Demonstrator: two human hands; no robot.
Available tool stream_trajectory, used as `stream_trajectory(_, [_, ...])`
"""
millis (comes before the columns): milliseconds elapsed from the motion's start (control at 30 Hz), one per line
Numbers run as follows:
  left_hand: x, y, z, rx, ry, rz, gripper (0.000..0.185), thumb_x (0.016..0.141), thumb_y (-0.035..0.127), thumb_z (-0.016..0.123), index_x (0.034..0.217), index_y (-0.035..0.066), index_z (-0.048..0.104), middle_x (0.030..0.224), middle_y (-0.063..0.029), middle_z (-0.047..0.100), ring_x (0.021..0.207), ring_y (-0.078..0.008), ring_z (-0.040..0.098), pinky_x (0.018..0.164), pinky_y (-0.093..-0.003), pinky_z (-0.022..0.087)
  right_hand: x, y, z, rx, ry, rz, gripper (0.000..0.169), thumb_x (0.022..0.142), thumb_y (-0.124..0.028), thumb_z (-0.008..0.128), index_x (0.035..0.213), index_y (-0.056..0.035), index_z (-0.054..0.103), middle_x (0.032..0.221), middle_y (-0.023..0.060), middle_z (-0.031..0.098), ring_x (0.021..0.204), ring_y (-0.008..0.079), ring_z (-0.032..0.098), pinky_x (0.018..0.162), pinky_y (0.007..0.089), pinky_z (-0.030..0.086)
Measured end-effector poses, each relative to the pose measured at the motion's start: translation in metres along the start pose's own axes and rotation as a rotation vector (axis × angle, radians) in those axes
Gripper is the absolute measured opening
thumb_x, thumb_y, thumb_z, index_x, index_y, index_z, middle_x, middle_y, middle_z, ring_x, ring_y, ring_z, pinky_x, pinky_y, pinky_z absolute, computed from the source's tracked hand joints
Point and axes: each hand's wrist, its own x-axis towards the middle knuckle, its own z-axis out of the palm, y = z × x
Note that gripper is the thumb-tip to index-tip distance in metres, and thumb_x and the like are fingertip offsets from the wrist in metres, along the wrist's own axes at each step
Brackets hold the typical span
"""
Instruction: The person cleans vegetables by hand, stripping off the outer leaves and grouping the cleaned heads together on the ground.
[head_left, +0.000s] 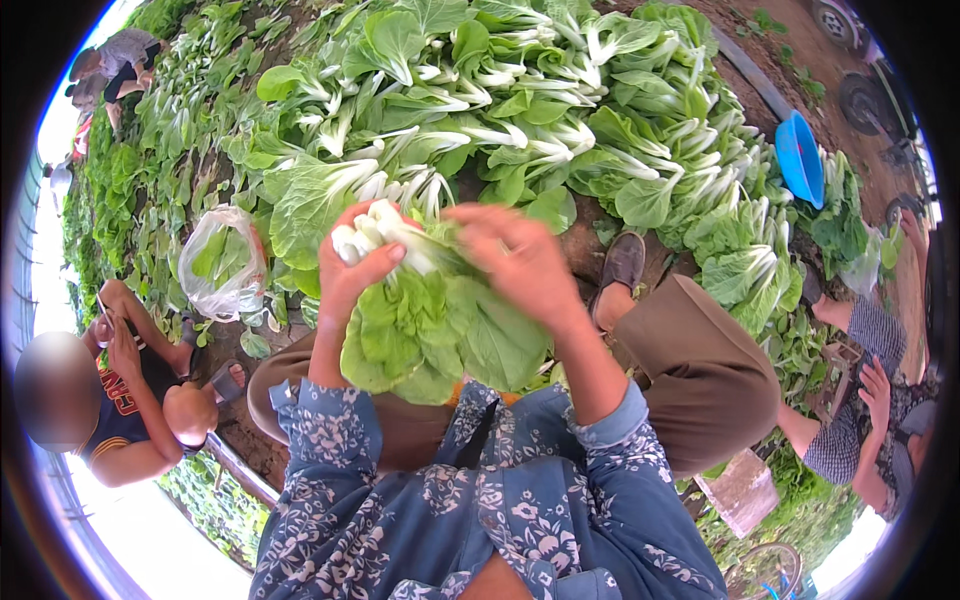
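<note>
A bunch of leafy greens with white stems (442, 322) is held over my lap, leaves hanging down. My left hand (360, 259) is closed around its white stems, thumb across the front. At the right side of the bunch is my right hand (510, 255), blurred, with bent fingers near the upper stems; whether it grips a leaf cannot be told. Just beyond my hands lie rows of the same greens (525, 112) on the ground, many with their white stem ends showing.
A clear plastic bag (223, 262) with leaves stands at the left, near a seated person (135, 397). At the right are a blue basin (799, 159), another person (862, 405) and a pinkish block (739, 491). Wheels (862, 101) show at the upper right.
</note>
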Motion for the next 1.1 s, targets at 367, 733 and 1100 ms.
stream_trajectory(367, [-0.015, 0.017, 0.014, 0.009, 0.081, -0.026, 0.055, 0.068, 0.001, 0.072, 0.119, -0.005, 0.051, 0.101, -0.0167, 0.065, 0.094, -0.0213, 0.064, 0.085, -0.0338, 0.051, 0.088, 0.253, -0.085, -0.578, 0.519, 0.329, 0.041, 0.079, -0.019, 0.063, 0.117, -0.0025, 0.059, 0.101, 0.0225, 0.066, 0.094, 0.0375, 0.064, 0.083, 0.0423, 0.049])
stream_trajectory(733, [-0.031, 0.040, 0.024, 0.093, 0.016, 0.144, 0.049, 0.072, -0.006, 0.071, 0.117, -0.005, 0.053, 0.102, -0.0146, 0.066, 0.096, -0.0182, 0.064, 0.085, -0.0311, 0.052, 0.081, 0.069, -0.089, -0.851, 0.372, -0.165, 0.021, 0.081, -0.022, 0.070, 0.092, -0.0066, 0.062, 0.086, 0.0092, 0.060, 0.070, 0.0298, 0.061, 0.064, 0.0387, 0.049])
stream_trajectory(1100, [-0.036, 0.041, 0.037, 0.192, -0.110, 0.432, 0.049, 0.071, -0.002, 0.076, 0.117, 0.000, 0.059, 0.102, -0.0060, 0.067, 0.093, -0.0105, 0.063, 0.083, -0.0253, 0.052, 0.024, -0.131, -0.062, -1.040, 0.092, -0.484, 0.030, 0.083, -0.028, 0.067, 0.081, -0.0014, 0.051, 0.077, 0.0139, 0.055, 0.067, 0.0343, 0.058, 0.060, 0.0441, 0.044])
